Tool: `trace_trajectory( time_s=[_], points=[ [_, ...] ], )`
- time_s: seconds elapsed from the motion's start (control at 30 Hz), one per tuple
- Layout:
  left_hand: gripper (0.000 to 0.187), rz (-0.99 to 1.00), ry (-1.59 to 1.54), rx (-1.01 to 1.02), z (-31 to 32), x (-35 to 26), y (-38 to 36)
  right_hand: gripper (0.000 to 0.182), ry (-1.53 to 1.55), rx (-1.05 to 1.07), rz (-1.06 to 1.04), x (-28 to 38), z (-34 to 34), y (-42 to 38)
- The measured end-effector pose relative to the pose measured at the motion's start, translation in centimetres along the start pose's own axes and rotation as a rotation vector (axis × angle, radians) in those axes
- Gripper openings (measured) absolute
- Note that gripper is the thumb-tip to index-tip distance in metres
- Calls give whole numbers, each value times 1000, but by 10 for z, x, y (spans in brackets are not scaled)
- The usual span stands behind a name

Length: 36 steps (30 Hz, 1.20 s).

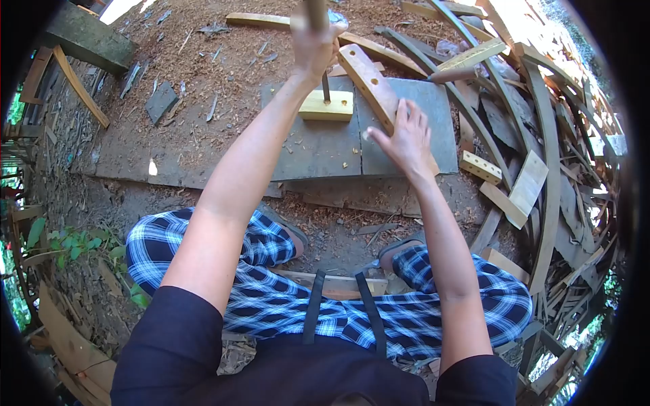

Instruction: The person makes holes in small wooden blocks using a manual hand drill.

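Note:
My left hand point(315, 51) is wrapped round the wooden handle of a chisel point(316, 15). Its dark metal shank points down at a short, pale yellow wooden block point(326, 108), meeting its top beside small holes. The block lies on a grey board point(305, 152). To its right, a longer brown wooden bar point(371, 80) with several holes slants across the board. My right hand point(408, 139) lies over the lower part of this bar, fingers stretched and thumb apart. The bar's lower end is partly hidden under that hand and wrist.
Wooden strips and offcuts point(542, 169) are heaped on the right, with a small holed block point(481, 167) at the near edge. A rounded wooden piece point(453, 74) lies at upper right. Shavings point(203, 88) cover the ground behind. A concrete post point(91, 40) stands upper left.

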State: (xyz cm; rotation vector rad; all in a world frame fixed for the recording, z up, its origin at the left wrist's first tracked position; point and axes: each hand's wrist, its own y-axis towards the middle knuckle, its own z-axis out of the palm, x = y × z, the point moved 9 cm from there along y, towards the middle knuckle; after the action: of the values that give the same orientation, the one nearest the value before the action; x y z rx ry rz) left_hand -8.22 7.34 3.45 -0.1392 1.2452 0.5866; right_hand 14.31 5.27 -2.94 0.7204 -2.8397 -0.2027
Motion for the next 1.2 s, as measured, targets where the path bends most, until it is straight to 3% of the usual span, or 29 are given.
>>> trace_trajectory(
  time_s=[0.03, 0.1, 0.23, 0.3, 0.33, 0.4, 0.43, 0.53, 0.57, 0.6, 0.7, 0.73, 0.77, 0.9, 0.93, 0.97, 1.0, 1.03, 1.07, 1.17, 1.2],
  points=[
    [34, 19, -14, 4, 1, 0, 0, 77, -13, -19, -6, -2, -11, -4],
    [32, -2, 13, 8, -1, 3, 1, 77, 36, 334, 96, -11, 3, -11],
    [29, -7, 124, -15, -6, 5, 0, 73, 122, 317, 170, -37, 3, 2],
    [26, 4, 135, 5, -4, 3, -4, 63, 1130, 674, 440, -27, 15, 0],
    [24, 17, 133, 16, -3, 4, -4, 59, 1081, 531, 391, -24, -11, 11],
    [25, 8, 149, 6, -2, 6, -4, 70, 1065, 352, 150, -5, -85, 33],
    [26, -2, 166, -9, -3, 7, -5, 58, 1064, 177, 50, 12, -139, 41],
    [29, 27, 188, 26, -1, 5, -4, 51, 1138, -5, -165, 39, -238, 66],
    [29, 18, 189, 29, 0, 5, -5, 49, 1049, -172, -283, 52, -271, 71],
    [29, 8, 178, 14, -1, 4, -5, 49, 1046, -169, -275, 53, -269, 71],
    [32, 18, 165, -3, 1, 2, -7, 68, 594, -70, -258, 67, -255, 70],
    [32, -6, 162, 15, 1, 6, -6, 77, 559, 262, -216, 77, -226, 64],
    [33, -36, 166, 41, 1, 12, -7, 61, 88, -32, -378, 73, -207, 63],
    [35, -24, 166, -4, -1, 15, -7, 83, 729, 428, -95, 69, -216, 62],
    [25, 28, 174, 7, 0, 14, -5, 82, 808, 223, -85, 55, -226, 75],
    [15, 79, 180, 19, 1, 13, -6, 78, 906, 215, -118, 51, -233, 82],
    [13, 58, 169, 30, 1, 14, -6, 70, 927, -41, -231, 73, -272, 77],
    [13, 59, 172, 31, 1, 14, -5, 62, 937, -307, -346, 93, -306, 65],
    [14, 66, 153, 37, 2, 12, -5, 62, 941, -310, -346, 86, -301, 71],
    [24, 33, 150, 24, 1, 5, -6, 73, 104, -83, -757, 86, -240, 83],
    [33, -15, 162, 5, -1, 7, -9, 66, 356, 105, -523, 78, -220, 90]
  ],
)
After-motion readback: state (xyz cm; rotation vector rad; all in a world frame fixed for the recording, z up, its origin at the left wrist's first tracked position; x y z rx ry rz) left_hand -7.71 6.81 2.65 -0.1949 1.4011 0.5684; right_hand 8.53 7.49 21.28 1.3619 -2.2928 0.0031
